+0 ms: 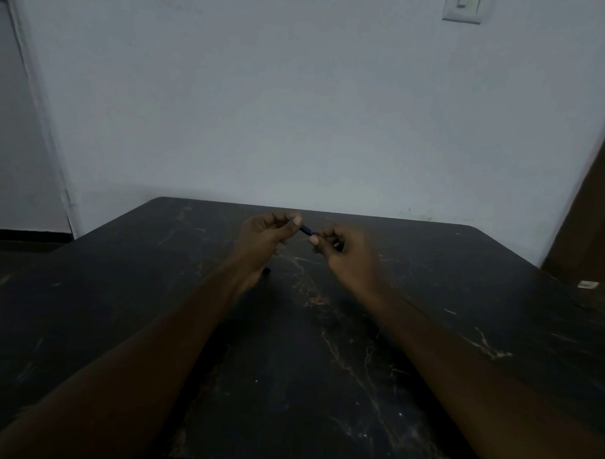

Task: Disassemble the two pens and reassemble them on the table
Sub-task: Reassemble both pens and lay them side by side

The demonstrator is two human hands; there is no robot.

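Pen (pixel 306 229) held above the table (pixel 289 366) between both hands, centre of frame.
The left hand (pixel 265 236) pinches one end with curled fingers; the right hand (pixel 348 256) pinches the other end, leaving a short dark-blue section visible between them. Judged light, rigid and smooth, so prone to slipping and rolling: grip each half with the fingertips close to the joint, then twist or pull along the axis.
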